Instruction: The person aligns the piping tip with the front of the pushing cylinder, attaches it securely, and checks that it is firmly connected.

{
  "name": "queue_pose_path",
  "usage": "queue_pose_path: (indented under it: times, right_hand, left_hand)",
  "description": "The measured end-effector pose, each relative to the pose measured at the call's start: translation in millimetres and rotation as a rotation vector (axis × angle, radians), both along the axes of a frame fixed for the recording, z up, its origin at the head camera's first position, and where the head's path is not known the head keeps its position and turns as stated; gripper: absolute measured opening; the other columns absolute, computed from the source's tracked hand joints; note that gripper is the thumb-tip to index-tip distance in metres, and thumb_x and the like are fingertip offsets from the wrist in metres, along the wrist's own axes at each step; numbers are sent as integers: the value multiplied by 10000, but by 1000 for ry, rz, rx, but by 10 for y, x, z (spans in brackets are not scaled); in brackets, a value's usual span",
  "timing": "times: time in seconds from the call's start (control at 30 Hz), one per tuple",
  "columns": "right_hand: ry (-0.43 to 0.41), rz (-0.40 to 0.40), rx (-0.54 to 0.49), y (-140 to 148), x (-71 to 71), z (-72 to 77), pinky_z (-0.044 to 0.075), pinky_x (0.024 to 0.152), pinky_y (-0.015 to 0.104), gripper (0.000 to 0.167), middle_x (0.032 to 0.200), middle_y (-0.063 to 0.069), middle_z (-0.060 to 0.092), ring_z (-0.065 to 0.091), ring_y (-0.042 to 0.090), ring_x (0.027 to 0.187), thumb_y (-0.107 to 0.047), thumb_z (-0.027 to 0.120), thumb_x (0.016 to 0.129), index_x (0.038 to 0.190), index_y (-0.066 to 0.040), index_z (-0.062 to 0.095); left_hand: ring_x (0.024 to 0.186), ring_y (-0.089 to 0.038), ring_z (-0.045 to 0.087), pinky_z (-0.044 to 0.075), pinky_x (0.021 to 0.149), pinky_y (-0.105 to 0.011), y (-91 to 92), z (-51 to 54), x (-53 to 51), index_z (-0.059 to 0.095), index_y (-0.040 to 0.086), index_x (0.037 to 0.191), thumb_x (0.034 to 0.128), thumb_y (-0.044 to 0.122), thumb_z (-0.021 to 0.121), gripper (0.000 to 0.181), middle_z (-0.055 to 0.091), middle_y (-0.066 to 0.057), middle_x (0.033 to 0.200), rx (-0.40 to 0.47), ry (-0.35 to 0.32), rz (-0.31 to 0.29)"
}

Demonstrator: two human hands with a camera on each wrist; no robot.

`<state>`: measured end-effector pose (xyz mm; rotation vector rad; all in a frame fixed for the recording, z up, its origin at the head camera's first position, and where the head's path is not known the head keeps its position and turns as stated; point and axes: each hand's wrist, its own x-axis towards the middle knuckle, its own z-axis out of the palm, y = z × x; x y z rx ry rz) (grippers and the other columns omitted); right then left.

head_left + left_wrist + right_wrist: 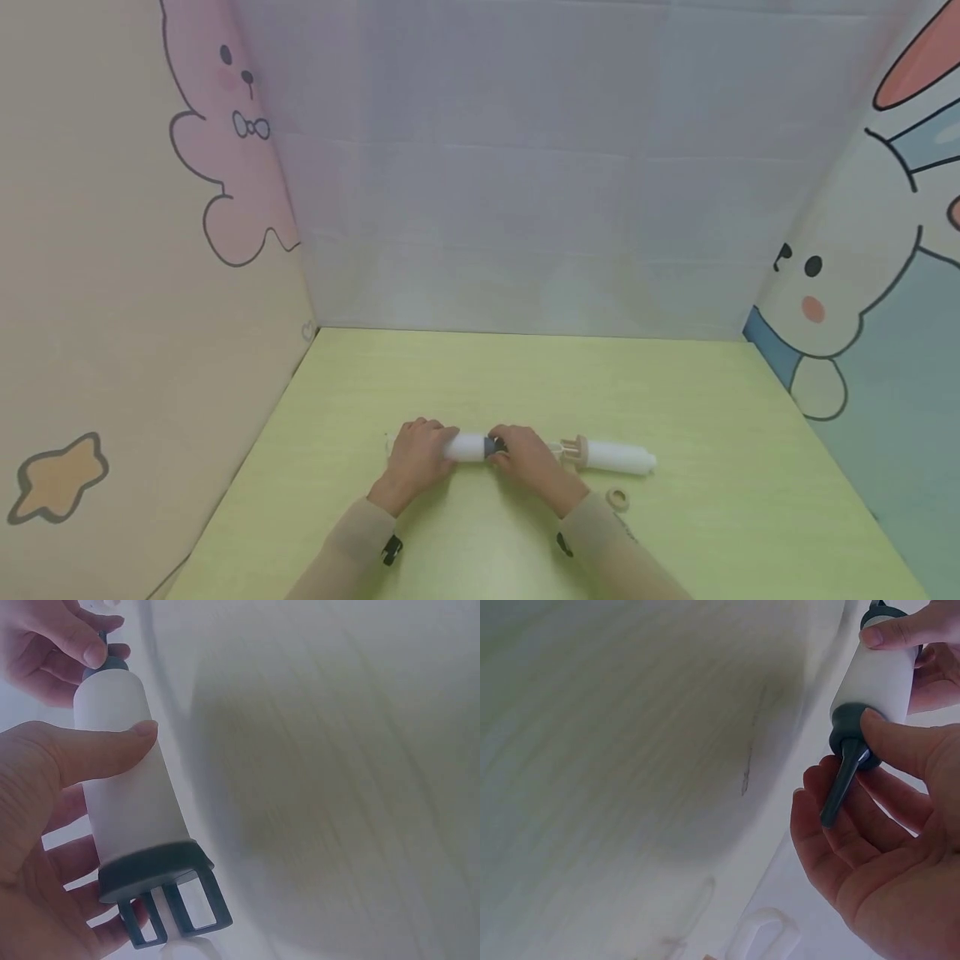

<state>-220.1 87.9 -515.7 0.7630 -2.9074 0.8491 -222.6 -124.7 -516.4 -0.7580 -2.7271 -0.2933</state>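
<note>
Two hands work on a white tube (pixel 467 447) that I watch by remote feed, between the left and right edges of the pale green surface (pixel 525 367) and well short of its far edge; whether the tube touches the surface, I cannot tell. The left hand (pixel 420 457) wraps the barrel, its thumb laid across the top, near a slotted dark frame (pixel 214 896) at one end. The right hand (pixel 528 461) pinches the dark collar (pixel 846 724) at the other, fingers behind a slim dark nozzle (pixel 838 796). I see a second white tube (pixel 618 457) with a tan fitting (pixel 581 451) lying toward the surface's right edge, and a tan ring (pixel 617 499) near the right sleeve (pixel 600 533).
</note>
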Motion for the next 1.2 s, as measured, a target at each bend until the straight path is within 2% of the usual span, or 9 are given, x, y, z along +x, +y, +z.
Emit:
queue_pose_path:
  times: [0.4, 0.67, 0.93, 1.2]
  right_hand:
    - [-15, -17, 25, -20, 18, -94, 502, 782, 392, 263, 955, 111, 660, 622, 258, 872, -111, 741, 815, 1036, -7, 643]
    - [30, -16, 18, 2, 22, -84, 494, 795, 404, 356, 994, 141, 647, 612, 279, 901, -118, 771, 794, 1091, 20, 631]
    - [7, -39, -1, 45, 26, -2, 466, 863, 439, 422, 1093, 172, 623, 586, 322, 1009, -131, 789, 778, 1134, 24, 622]
    - [-69, -113, -23, 182, 130, 200, 429, 902, 483, 453, 1206, 168, 576, 535, 344, 1108, -146, 776, 796, 1193, -10, 604]
  left_hand:
    - [773, -261, 597, 455, 742, -455, -5, -101, -16, 717, 132, 994, 685, 253, 819, 347, 678, -71, 892, -19, -31, -14]
    - [886, -290, 599, 435, 828, -488, -6, -90, -26, 700, 101, 1085, 658, 246, 838, 472, 670, -89, 1003, -7, -27, -29]
    - [944, -316, 575, 408, 850, -504, 23, -14, -19, 677, 100, 1145, 658, 232, 825, 525, 640, -103, 1078, 7, -60, -20]
    - [967, -324, 567, 409, 840, -506, 53, 23, 4, 676, 119, 1153, 634, 238, 823, 552, 626, -106, 1115, 11, -39, -26]
